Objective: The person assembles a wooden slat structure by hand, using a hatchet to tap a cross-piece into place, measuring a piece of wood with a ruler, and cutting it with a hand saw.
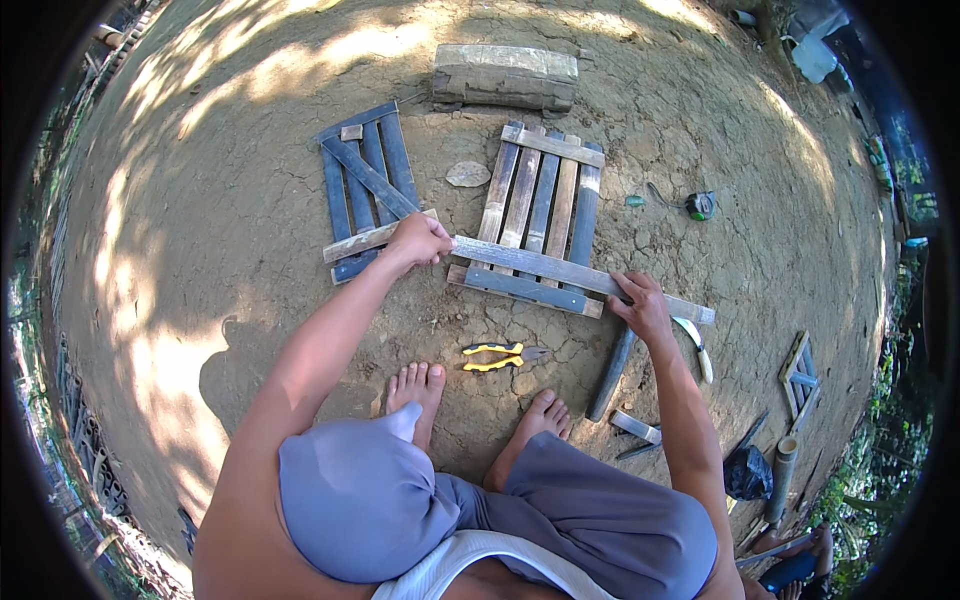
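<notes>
A long grey wooden slat [560, 268] lies slantwise across the near end of a slatted wooden panel [537, 200]. My left hand [420, 240] pinches the slat's left end, fingers closed. Farther along, toward the slat's right end, my right hand [642, 305] grips it with the thumb on the near edge. Beneath my left wrist, a shorter pale strip [360, 243] rests on a second, smaller slatted panel [372, 175], which also bears a diagonal dark slat. Yellow-and-black pliers [503, 356] lie on the ground between my feet and the larger panel.
A split log [506, 77] lies beyond the panels. To the right are a tape measure [700, 206], a curved blade with a pale handle [699, 352], a dark pole [611, 375] and a hammer-like tool [636, 427]. Another person's arm [820, 550] shows at lower right.
</notes>
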### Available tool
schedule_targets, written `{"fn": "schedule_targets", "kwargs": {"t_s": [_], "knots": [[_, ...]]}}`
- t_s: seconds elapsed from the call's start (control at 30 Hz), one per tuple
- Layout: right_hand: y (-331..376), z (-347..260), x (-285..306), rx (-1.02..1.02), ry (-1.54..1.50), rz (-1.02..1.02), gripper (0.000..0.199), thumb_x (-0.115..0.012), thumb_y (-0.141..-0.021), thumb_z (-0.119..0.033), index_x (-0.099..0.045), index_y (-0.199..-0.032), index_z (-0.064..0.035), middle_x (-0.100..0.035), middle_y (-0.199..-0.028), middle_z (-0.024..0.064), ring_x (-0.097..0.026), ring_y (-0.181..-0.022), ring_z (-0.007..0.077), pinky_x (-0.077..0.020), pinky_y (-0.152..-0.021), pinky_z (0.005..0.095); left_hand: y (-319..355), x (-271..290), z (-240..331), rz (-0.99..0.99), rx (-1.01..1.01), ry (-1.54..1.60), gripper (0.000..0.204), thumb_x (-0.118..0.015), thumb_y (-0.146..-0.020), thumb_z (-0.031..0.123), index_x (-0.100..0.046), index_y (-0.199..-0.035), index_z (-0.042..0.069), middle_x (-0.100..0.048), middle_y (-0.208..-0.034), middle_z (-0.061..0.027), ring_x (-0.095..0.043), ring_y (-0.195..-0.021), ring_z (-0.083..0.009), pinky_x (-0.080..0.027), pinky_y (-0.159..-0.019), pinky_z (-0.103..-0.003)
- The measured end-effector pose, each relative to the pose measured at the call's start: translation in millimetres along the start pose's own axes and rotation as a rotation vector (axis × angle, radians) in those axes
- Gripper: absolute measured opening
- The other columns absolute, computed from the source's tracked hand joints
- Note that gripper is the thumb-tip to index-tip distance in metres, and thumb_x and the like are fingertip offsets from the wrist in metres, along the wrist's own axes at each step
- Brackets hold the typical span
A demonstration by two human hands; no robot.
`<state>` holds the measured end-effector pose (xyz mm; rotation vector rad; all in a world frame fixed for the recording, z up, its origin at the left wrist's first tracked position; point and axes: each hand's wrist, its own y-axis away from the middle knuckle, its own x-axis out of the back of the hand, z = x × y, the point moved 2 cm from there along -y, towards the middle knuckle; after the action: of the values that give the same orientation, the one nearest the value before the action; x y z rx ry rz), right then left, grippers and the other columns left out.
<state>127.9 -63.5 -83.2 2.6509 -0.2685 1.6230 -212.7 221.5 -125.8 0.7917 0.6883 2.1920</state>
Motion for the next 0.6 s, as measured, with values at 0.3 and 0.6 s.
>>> {"fn": "schedule_targets", "kwargs": {"t_s": [0.3,0.6], "knots": [[2.3,3.7,1.0,-0.001,0.016,-0.001,0.046,-0.079,-0.078,-0.022,-0.072,-0.121,-0.0083,-0.069,-0.107,0.0118,-0.063,-0.099,0.0332,-0.0508,-0.089,0.0436,-3.3,-2.5,2.0,0.018,-0.018,-0.037,0.011,-0.078,-0.086,0.011,-0.075,-0.085,0.0,-0.071,-0.07,-0.0058,-0.062,-0.053,-0.01,-0.048,-0.047,-0.027],[3.0,2.4,0.1,-0.018,0.002,0.003,0.043,-0.078,-0.078,-0.022,-0.072,-0.119,-0.0074,-0.069,-0.103,0.0119,-0.063,-0.096,0.033,-0.0515,-0.087,0.0442,-8.9,-5.2,-5.0,-0.038,0.004,-0.001,0.01,-0.075,-0.088,0.009,-0.076,-0.09,-0.001,-0.072,-0.074,-0.0062,-0.062,-0.054,-0.0098,-0.045,-0.044,-0.027]]}}
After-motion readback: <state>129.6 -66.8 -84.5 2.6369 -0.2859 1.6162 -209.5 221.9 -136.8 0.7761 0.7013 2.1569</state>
